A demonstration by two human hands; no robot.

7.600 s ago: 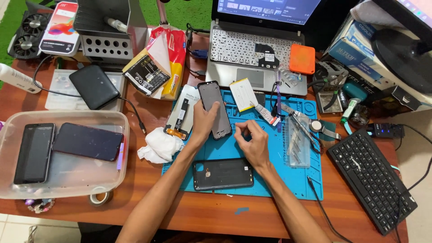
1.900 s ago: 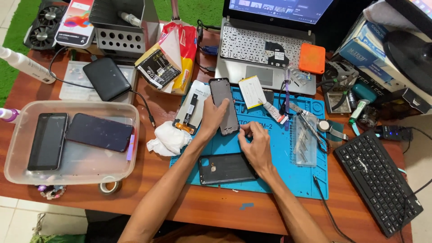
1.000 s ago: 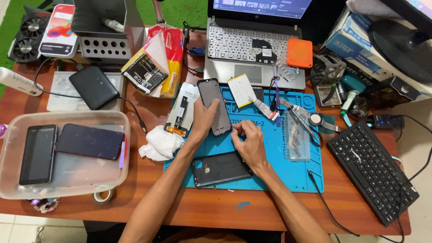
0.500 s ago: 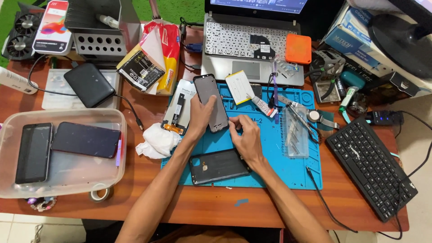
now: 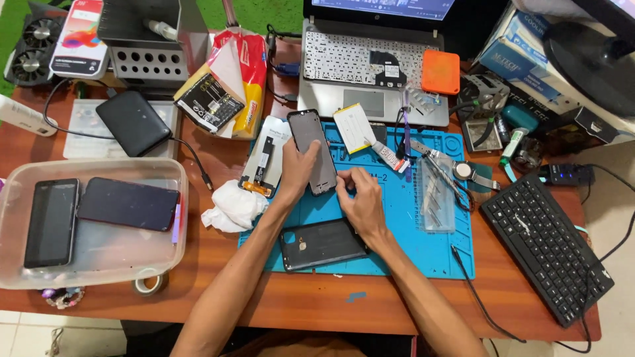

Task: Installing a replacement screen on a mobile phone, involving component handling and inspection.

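The grey phone frame lies tilted on the blue repair mat, gripped along its left edge by the left hand. The right hand curls narrowly beside its lower corner, fingertips touching it. A black phone back lies just below.

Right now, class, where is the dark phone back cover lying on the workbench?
In the head view, the dark phone back cover lies at the near edge of the blue mat, between the person's forearms, just below the right hand.
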